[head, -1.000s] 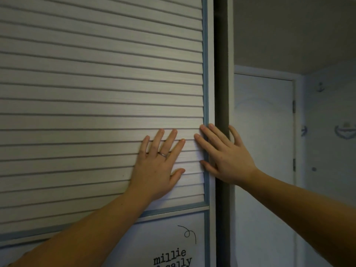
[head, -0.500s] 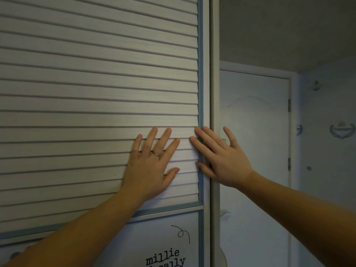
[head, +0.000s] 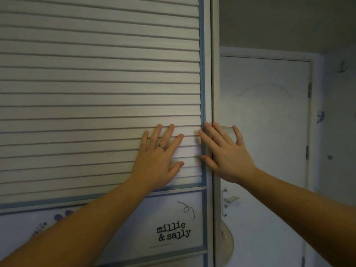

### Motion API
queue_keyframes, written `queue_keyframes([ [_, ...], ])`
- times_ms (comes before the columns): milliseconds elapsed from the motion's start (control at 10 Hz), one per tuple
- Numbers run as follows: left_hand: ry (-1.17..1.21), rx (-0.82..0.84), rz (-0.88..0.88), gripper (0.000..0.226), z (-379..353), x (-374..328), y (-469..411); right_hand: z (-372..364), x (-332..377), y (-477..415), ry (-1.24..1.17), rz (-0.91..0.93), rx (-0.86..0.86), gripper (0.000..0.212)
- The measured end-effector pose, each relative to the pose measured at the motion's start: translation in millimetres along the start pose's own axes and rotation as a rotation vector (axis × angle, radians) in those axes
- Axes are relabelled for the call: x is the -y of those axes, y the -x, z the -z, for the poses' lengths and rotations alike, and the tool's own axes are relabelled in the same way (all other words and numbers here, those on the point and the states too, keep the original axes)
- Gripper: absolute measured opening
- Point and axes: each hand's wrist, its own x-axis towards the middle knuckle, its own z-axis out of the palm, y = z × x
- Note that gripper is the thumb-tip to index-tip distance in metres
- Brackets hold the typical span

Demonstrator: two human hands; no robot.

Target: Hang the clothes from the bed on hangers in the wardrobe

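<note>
Head view:
Wardrobe door (head: 96, 93): pale slatted panel filling the frame from 8 round to 12 o'clock, trimmed in a thin blue strip, with its right edge meeting a pale upright (head: 215, 74) at centre.
Lower panel: smooth, below the slats at 6 o'clock, printed "millie & sally" (head: 173, 232) under a small curl.
Left hand (head: 158, 160): palm flat on the lower slats, just off centre toward 7 o'clock, with the forearm coming in from 8 o'clock.
Left fingers (head: 168, 134): straight and fanned apart, pointing to 12 o'clock, pressed on the slats and gripping nothing; a ring (head: 161, 146) on one.
Right hand (head: 225, 155): laid over the door's right edge, just beside the left hand at its 3 o'clock, with the forearm coming in from 4 o'clock.
Right fingers (head: 208, 139): straight and spread, angled to 11 o'clock, tips on the blue strip and upright, thumb tip on the strip; nothing held.
Room door (head: 265, 132): white, behind the wardrobe at 3 o'clock, with a lever handle (head: 229, 200) low on its left side.
Wall: pale, at the far right, with a small anchor sticker (head: 342, 66) at 2 o'clock.
</note>
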Motion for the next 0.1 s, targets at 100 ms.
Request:
queue_keyframes([
  [100,0.083,0.001,0.06,0.075,7.6,-0.6,22.7,9.4,12.6,16.3,-0.111,-0.119,-0.013,0.068],
])
